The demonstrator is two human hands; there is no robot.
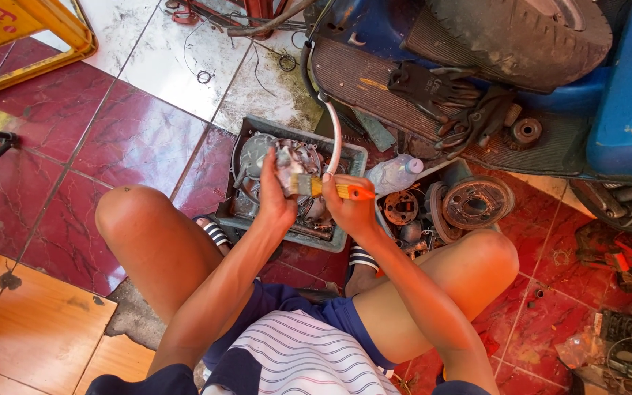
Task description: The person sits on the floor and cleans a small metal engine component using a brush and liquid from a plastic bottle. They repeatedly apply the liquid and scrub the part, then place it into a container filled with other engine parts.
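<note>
One small metal part (287,162), grey and greasy, sits in our left hand (275,196), held up over the grey plastic tray (351,156) between our knees. The left fingers are curled and pressed around the part from below and behind. Our right hand (350,208) is closed tight around the orange handle of a paintbrush (325,188), whose bristles touch the part's side.

To brush well here, we judge it best to keep the part directly above the tray so that whatever drips or flakes off lands inside it, to turn the part bit by bit in the left hand rather than stretch the brush round it, and to work the bristle tips into recesses with short strokes. A firm left grip matters, since an oily casting can slip.

The tray below holds a round engine cover (256,152) and other dark, oily metal pieces; we cannot tell whether liquid stands in it. A white hose (336,132) curves down to its far rim. Just to the right, a second container (453,170) holds a rusty hub (401,207), a round drum-like disc (477,202) leaning on its edge, and smaller parts. A clear plastic bottle (395,173) lies between the two containers. Beyond them, dark work gloves (453,102) rest on the footboard of a blue scooter (627,95).
</note>
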